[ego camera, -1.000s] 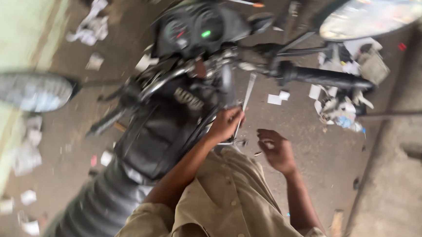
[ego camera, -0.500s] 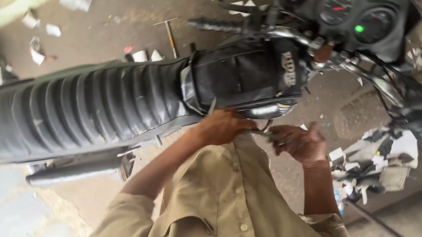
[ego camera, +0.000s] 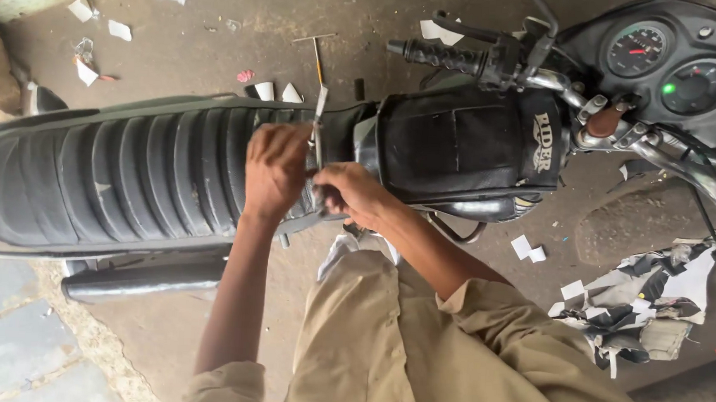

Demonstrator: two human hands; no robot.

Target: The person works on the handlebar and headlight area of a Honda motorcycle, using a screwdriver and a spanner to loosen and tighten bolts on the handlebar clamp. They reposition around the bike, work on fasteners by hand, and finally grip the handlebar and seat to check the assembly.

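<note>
A black motorcycle lies across the view, its ribbed seat point(ego camera: 127, 179) on the left and its padded tank cover point(ego camera: 461, 145) on the right. My left hand point(ego camera: 275, 171) and my right hand point(ego camera: 349, 190) meet at the near side, where seat and tank join. A thin flat metal tool point(ego camera: 319, 116) sticks up between them. My left hand is closed around its shaft. My right hand is fisted just beside it on the lower end, which is hidden in the fingers.
The handlebar grip point(ego camera: 441, 55) and instrument cluster point(ego camera: 672, 71) with a green light are at the upper right. The exhaust pipe point(ego camera: 142, 279) runs below the seat. Paper scraps point(ego camera: 642, 301) litter the concrete floor; paving stones point(ego camera: 2, 328) at lower left.
The view has swung so the motorcycle now lies level. My hands have moved left from under the tank to the seat-tank joint, with the metal tool now upright between them.
</note>
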